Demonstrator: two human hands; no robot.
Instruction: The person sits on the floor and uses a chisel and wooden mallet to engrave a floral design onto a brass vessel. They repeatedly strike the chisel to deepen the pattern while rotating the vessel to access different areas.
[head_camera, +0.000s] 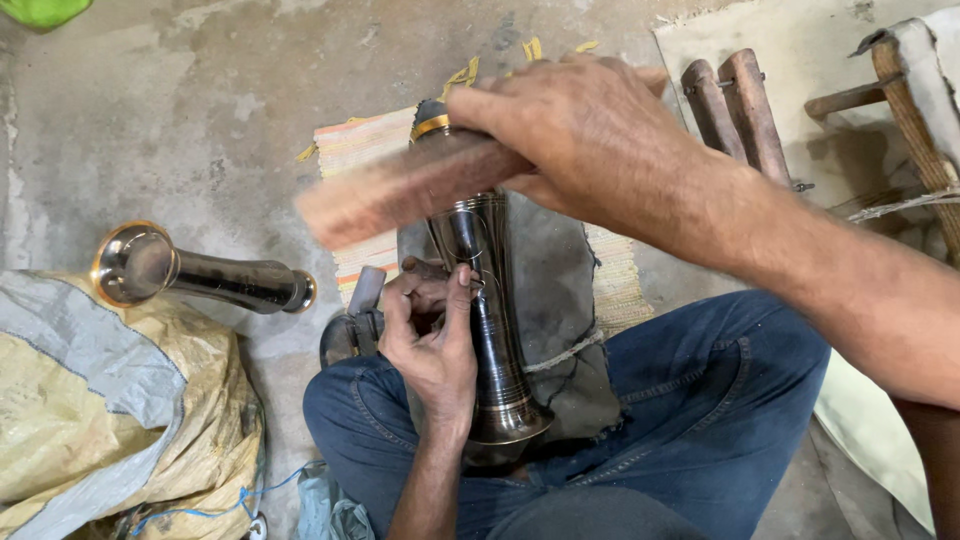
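Head view, looking down at a lap in blue jeans (700, 420) on a concrete floor (200, 120).

Dark metal trumpet-shaped vase (490, 320) lying lengthwise across the lap, flared end toward the body, brass-ringed narrow end pointing away. Taken as the landmark for everything below.

Left hand (430, 340) just left of the vase's middle, fingers pinched together against its side, thumb touching the metal; whether a small tool sits in the pinch, impossible to tell. Grasping rather than released.

Right hand (590, 130) above the far end of the vase, clenched around the end of a reddish-brown wooden block (410, 190). Block blurred, lying crosswise over the vase's upper part and sticking out to its left; touching the metal or just above it, not clear.

Under the vase, a grey cloth (560, 270) spread over the lap, and beneath that a striped woven mat (350, 150) reaching beyond the far end.

Left of the vase, well apart, a second trumpet-shaped vase (190, 275) on its side, brass-rimmed mouth turned left, resting against a yellow and grey woven sack (110, 410).

Just left of the left hand, a small grey metal piece (365, 290) standing near the knee.

Right of the vase and further off, two rounded wooden handles (735, 110) side by side on a pale board (800, 50); past them, at the frame's right edge, a rough wooden frame (915, 110) with cloth over it.

Far upper left of the vase, a scrap of green material (40, 10) at the corner.
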